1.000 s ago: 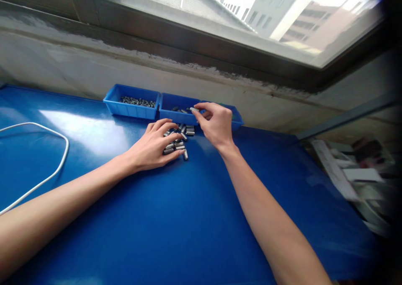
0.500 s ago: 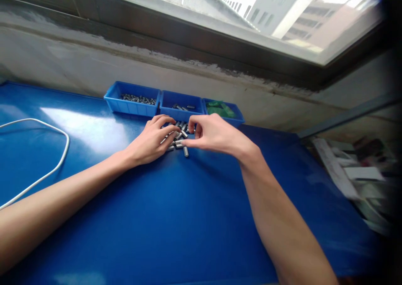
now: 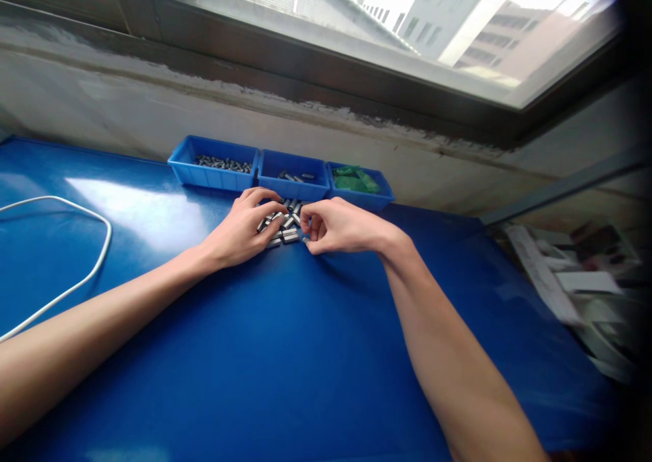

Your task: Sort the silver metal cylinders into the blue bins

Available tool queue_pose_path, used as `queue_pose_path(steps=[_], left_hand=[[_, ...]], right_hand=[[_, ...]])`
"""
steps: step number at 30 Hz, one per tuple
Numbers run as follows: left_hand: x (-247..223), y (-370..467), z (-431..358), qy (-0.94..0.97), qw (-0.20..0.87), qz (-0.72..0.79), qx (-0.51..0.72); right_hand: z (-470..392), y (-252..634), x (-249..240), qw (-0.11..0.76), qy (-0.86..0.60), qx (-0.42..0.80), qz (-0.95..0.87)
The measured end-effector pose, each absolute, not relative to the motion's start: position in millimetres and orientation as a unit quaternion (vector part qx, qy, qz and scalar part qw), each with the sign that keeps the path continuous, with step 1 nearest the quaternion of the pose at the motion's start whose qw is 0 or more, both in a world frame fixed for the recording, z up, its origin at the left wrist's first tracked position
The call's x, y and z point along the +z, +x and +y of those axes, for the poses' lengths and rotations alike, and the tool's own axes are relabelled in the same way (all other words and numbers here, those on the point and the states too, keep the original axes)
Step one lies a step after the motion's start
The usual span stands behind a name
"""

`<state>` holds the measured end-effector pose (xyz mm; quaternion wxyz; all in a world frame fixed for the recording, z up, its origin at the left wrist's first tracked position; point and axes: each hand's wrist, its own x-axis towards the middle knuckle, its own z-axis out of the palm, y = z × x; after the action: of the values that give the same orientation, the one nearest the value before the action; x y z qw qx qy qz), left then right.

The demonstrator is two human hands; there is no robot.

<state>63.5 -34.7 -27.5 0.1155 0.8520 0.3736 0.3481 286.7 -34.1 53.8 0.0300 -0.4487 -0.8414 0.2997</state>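
Note:
Several small silvery, dark-sided metal bars (image 3: 290, 236) lie in a loose pile on the blue tabletop (image 3: 285, 353). Over the pile's left side rests my left hand (image 3: 248, 229), fingers apart and curved, fingertips among the bars. At the right edge of the pile, my right hand (image 3: 342, 227) has its fingers curled in and its thumb against one short metal bar (image 3: 305, 240), mostly hidden by the fingertips.
Behind the pile stand three blue bins: the left bin (image 3: 204, 175) with many small metal parts, the middle bin (image 3: 293, 189) with a few bars, the right bin (image 3: 361, 199) with green material. A white cable (image 3: 104, 244) loops at left. Window and wall lie beyond.
My right hand has lowered slightly and closed on the bar that lay apart at the near edge of the pile. The left hand has hardly moved.

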Motion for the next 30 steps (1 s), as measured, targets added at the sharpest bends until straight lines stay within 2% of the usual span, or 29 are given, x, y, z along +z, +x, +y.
queue_pose_path(steps=[12,24,30], left_hand=[[-26.4,62.8,-34.2,0.829,0.142,0.398,0.366],[-23.9,59.5,-28.1,0.799,0.177,0.418,0.393],[-23.1,58.8,-26.6,0.786,0.191,0.423,0.41]], right_hand=[[-22.3,298.6,48.4,0.195,-0.407,0.424,-0.785],[-18.6,290.4,42.4,0.289,-0.457,0.383,-0.749],[-9.3,284.8,27.0,0.422,-0.509,0.304,-0.686]])
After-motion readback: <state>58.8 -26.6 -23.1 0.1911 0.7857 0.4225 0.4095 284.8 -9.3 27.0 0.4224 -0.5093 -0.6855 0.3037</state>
